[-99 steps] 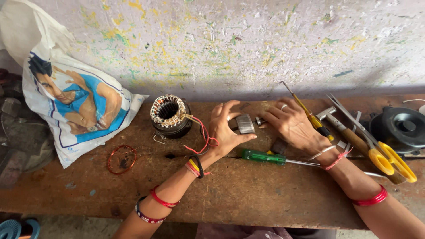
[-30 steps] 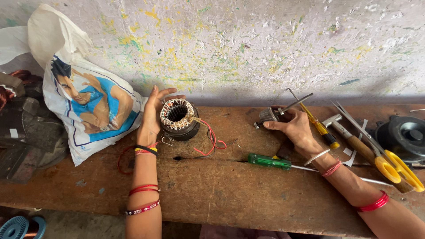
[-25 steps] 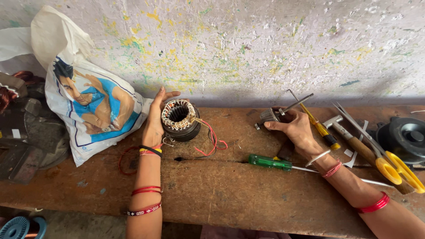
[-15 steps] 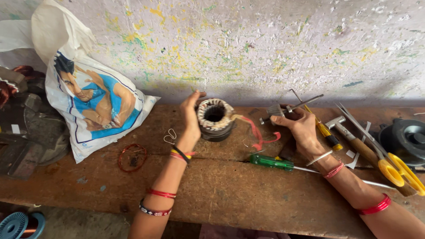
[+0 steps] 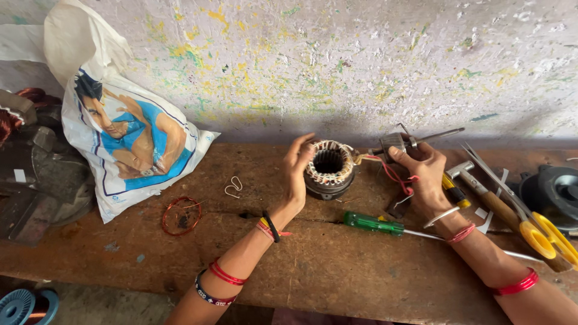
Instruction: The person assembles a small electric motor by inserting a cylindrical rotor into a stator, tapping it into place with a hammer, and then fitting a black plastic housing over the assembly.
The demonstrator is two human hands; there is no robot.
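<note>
The left hand (image 5: 295,174) cups the left side of a round motor stator (image 5: 329,168), fingers spread and curved against its wound copper coils; the grip wraps the side rather than closing fully. The stator stands on the wooden counter (image 5: 325,265) near the wall, its open bore facing up. At about three o'clock from it, the right hand (image 5: 424,177) pinches a small grey metal part (image 5: 394,143) between thumb and fingertips, held just above the counter. Red lead wires (image 5: 394,174) run from the stator's right edge across to this hand.

At five o'clock from the stator a green-handled screwdriver (image 5: 373,224) lies flat, its shaft pointing right under the right wrist. Further out at three o'clock sit a hammer (image 5: 481,189) with a wooden handle, yellow-handled scissors (image 5: 539,232) and a dark round motor housing (image 5: 557,192). At nine o'clock from the left hand lies a small bent wire clip (image 5: 233,186), and beyond it at eight o'clock a loose ring of copper wire (image 5: 180,215). A printed white plastic bag (image 5: 129,138) leans on the wall at ten o'clock.
</note>
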